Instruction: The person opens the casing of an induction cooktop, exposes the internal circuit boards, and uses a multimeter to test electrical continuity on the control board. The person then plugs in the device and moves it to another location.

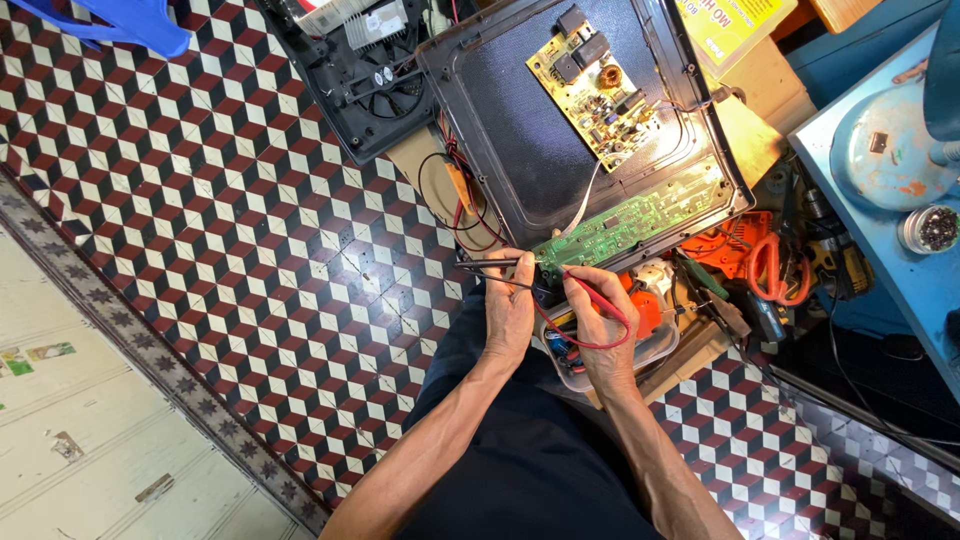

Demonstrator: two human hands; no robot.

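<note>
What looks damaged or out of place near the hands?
The appliance shell lies opened, its circuit boards bare: the green board hangs at the edge where both hands hold probes. Loose tools lie in a heap beside it.

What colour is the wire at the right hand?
Red; the wire loops under the right hand, clearest in the head view.

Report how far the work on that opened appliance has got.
Done: the dark casing lies open, its yellow board and green board exposed; the fan half sits apart. In hand: the left hand holds a black probe and the right hand a red-leaded probe at the green board's end. Left: the casing is not closed.
</note>
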